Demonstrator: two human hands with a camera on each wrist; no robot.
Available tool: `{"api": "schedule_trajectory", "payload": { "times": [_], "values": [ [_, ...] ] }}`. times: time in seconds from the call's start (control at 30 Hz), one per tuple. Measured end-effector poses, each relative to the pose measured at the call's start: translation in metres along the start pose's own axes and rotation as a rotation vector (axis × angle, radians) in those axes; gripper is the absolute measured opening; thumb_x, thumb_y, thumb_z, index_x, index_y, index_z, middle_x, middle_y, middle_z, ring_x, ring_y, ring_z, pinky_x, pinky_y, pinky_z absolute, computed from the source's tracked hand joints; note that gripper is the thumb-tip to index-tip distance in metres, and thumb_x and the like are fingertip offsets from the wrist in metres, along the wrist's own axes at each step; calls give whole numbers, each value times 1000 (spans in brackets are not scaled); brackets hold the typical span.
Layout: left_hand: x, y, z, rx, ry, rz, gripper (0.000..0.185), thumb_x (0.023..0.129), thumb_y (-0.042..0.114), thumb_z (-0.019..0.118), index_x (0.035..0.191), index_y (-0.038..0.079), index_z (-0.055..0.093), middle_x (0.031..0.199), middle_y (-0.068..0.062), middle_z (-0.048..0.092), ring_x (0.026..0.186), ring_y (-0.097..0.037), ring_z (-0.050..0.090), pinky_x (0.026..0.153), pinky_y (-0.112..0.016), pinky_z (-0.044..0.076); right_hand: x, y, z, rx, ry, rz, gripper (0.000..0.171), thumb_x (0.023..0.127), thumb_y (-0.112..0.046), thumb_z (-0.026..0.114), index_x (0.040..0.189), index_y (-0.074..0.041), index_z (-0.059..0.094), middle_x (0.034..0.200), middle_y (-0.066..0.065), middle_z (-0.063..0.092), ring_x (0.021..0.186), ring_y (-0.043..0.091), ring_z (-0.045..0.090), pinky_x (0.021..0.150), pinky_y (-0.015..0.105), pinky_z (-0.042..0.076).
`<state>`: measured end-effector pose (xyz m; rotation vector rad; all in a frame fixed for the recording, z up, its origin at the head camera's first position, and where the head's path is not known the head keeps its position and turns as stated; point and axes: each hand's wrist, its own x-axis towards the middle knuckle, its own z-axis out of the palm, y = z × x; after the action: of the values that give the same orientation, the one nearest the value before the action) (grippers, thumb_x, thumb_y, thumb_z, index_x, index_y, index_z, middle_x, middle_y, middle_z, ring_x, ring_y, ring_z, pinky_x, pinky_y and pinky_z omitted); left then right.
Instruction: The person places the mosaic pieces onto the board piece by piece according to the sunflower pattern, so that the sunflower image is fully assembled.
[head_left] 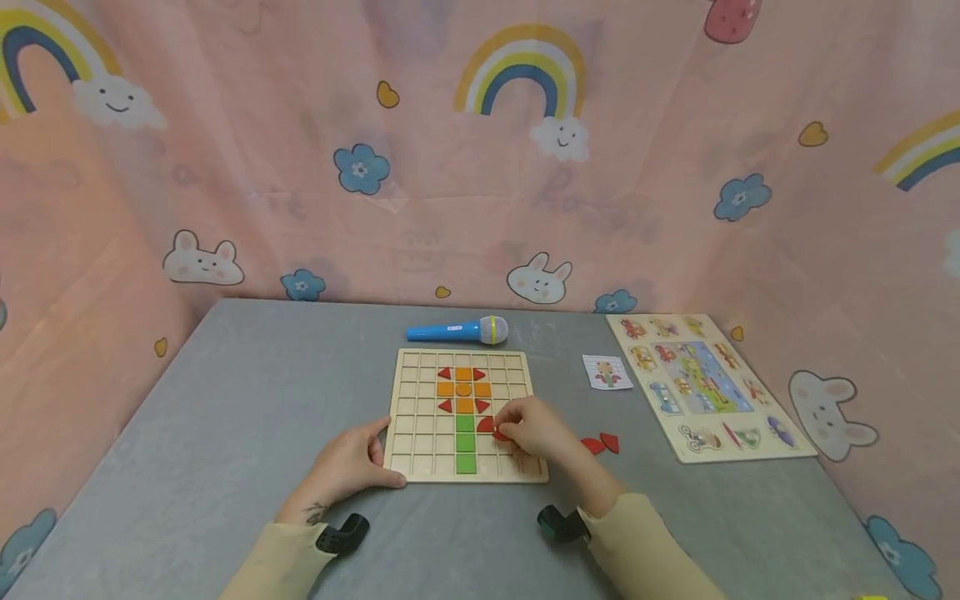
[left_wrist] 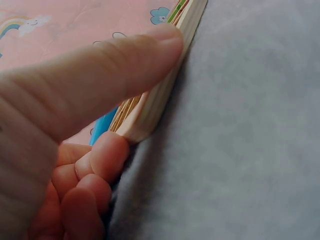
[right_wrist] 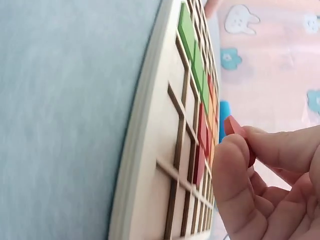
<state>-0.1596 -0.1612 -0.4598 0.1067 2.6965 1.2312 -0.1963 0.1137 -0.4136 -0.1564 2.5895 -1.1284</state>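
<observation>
Two hands are working the wooden grid board (head_left: 408,417): the left hand (head_left: 348,467) is gripping its near-left corner, thumb along the edge, while the right hand (head_left: 536,429) is pinching a red piece (right_wrist: 235,131) just above the cells beside the green stem (head_left: 466,444). Seating it well likely means keeping the board steady and lowering the piece flat, squarely into one cell. It is looking small, flat and red.
</observation>
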Motion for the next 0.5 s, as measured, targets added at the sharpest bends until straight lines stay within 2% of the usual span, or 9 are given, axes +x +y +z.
{"api": "schedule_trajectory", "payload": {
  "times": [0.2,0.33,0.5],
  "values": [
    [1,0,0,-1,-2,8,100,53,24,89,139,5,41,57,1,51,49,-12,43,47,-25,31,1,-6,8,31,-33,-17,5,78,1,65,81,-3,65,64,4,55,53,14,50,51,24,42],
    [1,0,0,-7,1,9,101,53,23,89,139,5,41,57,1,51,49,-13,43,47,-25,31,2,-7,10,43,-55,5,9,78,-1,68,72,-1,61,57,4,55,47,14,51,49,24,45],
    [1,-1,0,-11,1,15,100,53,23,89,139,4,42,57,1,51,49,-12,43,46,-25,31,4,-8,13,-12,-42,1,15,79,-5,70,66,-3,63,53,4,53,45,12,49,46,23,42]
  ]
}}
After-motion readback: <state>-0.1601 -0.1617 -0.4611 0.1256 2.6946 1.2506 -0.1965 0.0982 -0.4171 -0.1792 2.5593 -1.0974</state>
